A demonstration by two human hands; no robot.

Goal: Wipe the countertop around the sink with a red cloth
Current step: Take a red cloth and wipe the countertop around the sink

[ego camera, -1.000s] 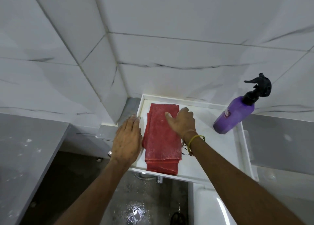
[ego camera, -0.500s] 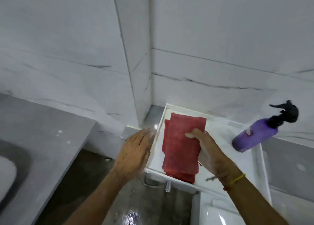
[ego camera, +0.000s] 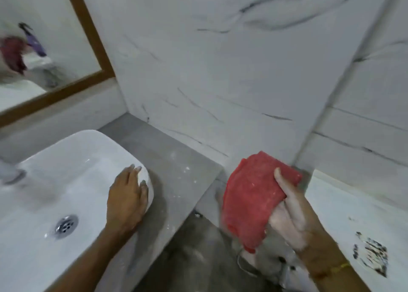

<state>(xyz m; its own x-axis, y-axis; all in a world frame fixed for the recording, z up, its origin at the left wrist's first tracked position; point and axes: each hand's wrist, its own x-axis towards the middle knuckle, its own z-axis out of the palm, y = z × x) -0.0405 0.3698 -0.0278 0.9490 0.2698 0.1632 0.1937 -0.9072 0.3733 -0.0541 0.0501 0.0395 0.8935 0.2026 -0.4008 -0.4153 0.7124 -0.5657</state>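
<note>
Both hands are seen in the lower half of the view. L hand (ego camera: 127, 198) is laid flat, fingers spread & open, on the near R corner of the sink (ego camera: 72, 181), nothing gripped. R hand (ego camera: 291, 212) is raised palm-up w/ the red cloth (ego camera: 249, 194) pinched betw. thumb and fingers; cloth is bunched, hangs off the hand's L side, and is held in the air past the countertop's R end, not touching it.

By size: marble-look wall tiles (ego camera: 220, 71) w/ dark veins are spread across the back & R. White sink basin is set on the L, a metal drain (ego camera: 66, 223) in its floor. Grey countertop (ego camera: 176, 172) is seen betw. sink and wall, marked w/ white specks. White surface (ego camera: 344, 214) is placed at far R, a dark scuffed patch on it. Wood-framed mirror (ego camera: 95, 49) is hung upper L; a blurred red shape and a purple bottle are reflected in it. Yellow band (ego camera: 341, 267) is worn on the R wrist.
</note>
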